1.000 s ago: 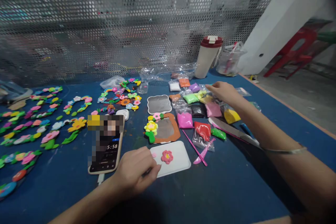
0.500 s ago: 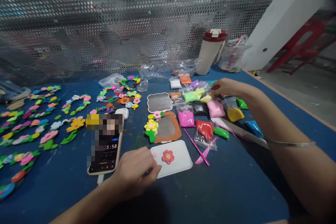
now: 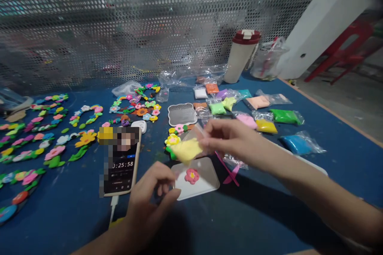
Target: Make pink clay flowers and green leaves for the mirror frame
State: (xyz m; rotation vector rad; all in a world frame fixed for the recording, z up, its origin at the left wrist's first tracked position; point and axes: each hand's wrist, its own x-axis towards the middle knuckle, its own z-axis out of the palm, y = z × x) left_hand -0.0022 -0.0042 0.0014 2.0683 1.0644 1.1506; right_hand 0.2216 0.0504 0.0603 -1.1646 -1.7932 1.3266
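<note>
Between its fingertips my right hand pinches a clear bag of pale yellow clay, held above the white tray. My left hand is beside the tray's left edge, its thumb and fingers apart with nothing between them. On the tray lies a pink clay flower with a yellow centre. Behind the bag, the frame decorated with clay flowers is partly hidden. Pink modelling tools lie crossed to the right of the tray.
Bagged clay in several colours, such as a blue bag, covers the right side. A phone lies at left, near many decorated frames. A tumbler stands at the back, beside a mirror-like plate farther left.
My right hand has come back from the clay bags toward the tray, bringing the pale yellow bag. My left hand's thumb and fingers have spread apart.
</note>
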